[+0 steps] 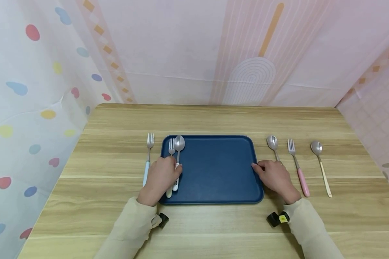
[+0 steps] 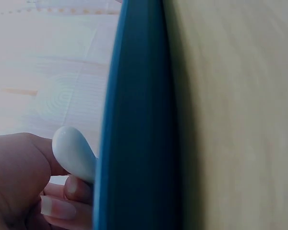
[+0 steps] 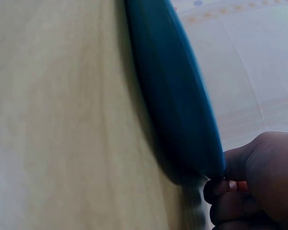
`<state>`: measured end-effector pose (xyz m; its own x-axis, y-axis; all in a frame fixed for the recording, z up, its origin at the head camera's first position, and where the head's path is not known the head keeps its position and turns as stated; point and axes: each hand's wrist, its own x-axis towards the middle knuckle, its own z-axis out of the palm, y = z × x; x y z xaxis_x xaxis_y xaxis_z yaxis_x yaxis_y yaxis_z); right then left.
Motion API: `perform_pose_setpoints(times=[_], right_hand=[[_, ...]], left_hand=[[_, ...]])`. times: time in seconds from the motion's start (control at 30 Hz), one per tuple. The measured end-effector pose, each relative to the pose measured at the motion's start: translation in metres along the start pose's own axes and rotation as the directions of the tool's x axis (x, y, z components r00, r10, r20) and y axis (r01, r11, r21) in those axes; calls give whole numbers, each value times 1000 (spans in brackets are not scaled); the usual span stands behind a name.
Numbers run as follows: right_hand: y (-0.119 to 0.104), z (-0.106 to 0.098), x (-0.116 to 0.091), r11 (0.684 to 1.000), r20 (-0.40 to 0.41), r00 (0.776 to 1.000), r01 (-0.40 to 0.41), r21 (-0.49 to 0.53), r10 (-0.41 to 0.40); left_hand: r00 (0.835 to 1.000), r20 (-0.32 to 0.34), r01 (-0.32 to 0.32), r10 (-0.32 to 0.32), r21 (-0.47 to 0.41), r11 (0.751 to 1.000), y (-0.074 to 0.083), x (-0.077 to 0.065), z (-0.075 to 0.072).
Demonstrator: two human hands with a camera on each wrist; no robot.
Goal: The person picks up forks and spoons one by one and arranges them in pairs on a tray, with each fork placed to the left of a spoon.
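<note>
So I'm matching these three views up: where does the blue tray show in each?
Head: blue tray at table centre, between both hands.
Left wrist: its rim runs top to bottom, mid-frame.
Right wrist: its rim slants from top centre to lower right.
Shared landmark: the wooden table.

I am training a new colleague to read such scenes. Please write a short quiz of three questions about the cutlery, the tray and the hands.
1. How many pieces of cutlery lie on the table to the right of the blue tray, outside it?
2. True or false: the left hand rests on the handles of the fork and the spoon that lie in the tray.
3. Which fork has a pink handle? A: the fork left of the tray. B: the fork right of the tray.

Key
1. Three: two spoons and one fork.
2. True.
3. B.
</note>
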<state>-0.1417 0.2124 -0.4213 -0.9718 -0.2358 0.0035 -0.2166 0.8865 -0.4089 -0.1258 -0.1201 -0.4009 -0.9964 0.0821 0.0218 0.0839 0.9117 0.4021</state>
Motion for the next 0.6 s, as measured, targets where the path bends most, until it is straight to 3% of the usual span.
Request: perform_pose_setpoints(times=[0.6], right_hand=[[1, -1, 0, 1000, 5, 1000, -8, 14, 8]], left_hand=[[999, 28, 17, -18, 45, 999, 7, 2, 2]])
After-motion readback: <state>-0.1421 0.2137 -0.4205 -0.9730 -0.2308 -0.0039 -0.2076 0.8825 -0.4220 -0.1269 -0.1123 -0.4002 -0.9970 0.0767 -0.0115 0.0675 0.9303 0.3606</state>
